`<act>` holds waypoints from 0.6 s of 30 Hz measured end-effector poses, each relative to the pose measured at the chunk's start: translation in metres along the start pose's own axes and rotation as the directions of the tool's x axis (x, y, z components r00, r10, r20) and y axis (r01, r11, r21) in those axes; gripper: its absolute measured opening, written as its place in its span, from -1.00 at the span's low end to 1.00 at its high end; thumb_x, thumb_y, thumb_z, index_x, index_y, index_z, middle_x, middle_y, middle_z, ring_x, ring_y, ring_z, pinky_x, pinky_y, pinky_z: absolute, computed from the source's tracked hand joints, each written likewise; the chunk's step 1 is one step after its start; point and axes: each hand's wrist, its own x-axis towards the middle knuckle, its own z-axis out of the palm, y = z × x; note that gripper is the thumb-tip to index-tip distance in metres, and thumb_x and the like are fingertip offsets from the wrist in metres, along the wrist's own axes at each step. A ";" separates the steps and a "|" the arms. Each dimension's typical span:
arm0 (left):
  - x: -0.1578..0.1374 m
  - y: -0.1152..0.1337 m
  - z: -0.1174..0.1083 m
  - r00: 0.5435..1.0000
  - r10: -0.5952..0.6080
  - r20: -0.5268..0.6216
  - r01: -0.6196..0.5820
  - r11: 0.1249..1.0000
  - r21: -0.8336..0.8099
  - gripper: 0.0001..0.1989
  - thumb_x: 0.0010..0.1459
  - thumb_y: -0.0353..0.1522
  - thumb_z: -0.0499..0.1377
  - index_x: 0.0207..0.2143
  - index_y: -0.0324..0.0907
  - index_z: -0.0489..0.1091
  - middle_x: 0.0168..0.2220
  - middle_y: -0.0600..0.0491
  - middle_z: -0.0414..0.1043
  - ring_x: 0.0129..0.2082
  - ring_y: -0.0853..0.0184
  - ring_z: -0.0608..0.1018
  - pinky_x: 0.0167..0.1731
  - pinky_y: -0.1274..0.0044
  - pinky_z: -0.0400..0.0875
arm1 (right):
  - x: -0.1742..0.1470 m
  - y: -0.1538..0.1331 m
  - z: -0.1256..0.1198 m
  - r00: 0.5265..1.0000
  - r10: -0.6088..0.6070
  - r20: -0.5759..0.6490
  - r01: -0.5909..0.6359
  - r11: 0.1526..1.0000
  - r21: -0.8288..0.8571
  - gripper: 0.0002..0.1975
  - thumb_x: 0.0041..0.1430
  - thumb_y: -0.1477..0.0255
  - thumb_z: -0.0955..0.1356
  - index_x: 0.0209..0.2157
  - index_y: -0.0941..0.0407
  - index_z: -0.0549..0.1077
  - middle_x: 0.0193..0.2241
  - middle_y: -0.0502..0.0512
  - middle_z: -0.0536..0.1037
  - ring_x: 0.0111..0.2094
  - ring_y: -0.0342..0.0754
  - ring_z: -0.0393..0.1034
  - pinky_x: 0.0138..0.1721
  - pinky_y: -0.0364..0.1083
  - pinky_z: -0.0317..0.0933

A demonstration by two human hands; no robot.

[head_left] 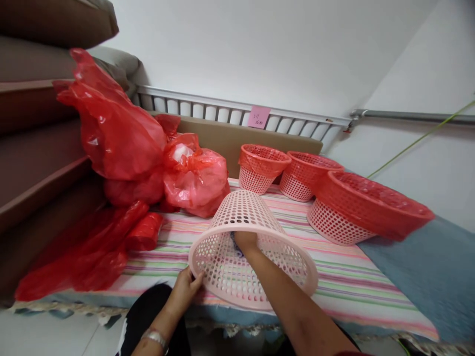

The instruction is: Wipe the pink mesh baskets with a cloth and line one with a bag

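A pale pink perforated plastic wastebasket (247, 207) lies on its side on the striped cloth (341, 287), its wide mouth facing me. My left hand (188, 287) grips the left part of its rim, thumb inside. My right hand (245, 240) reaches deep through the mouth, with its fingers curled round a dark bluish cloth (237, 246). Part of the cloth and the fingertips are hidden by the hand. Left of the basket sit a roll of red plastic bags (143, 237) and a loose red bag (89, 267).
Three wastebaskets lined with red bags, the left one (258, 180), the middle one (297, 187) and the right one (337, 225), stand on the right. Stuffed red bags (196, 183) sit at the back left. Stacked brown cushions (37, 158) rise on the left. Behind is a white radiator (218, 112).
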 end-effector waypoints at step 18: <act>-0.003 -0.010 0.011 0.956 -0.269 0.118 0.289 0.937 -0.198 -0.56 -0.04 0.05 0.12 -0.52 -0.17 0.25 -0.72 0.04 0.49 -0.72 0.29 0.52 -0.71 0.57 0.36 | -0.166 -0.039 -0.015 0.953 -0.103 0.286 0.113 0.993 -0.018 -0.49 0.04 0.37 0.32 0.07 0.11 0.34 -0.19 0.24 0.52 -0.19 0.13 0.43 -0.17 0.01 0.28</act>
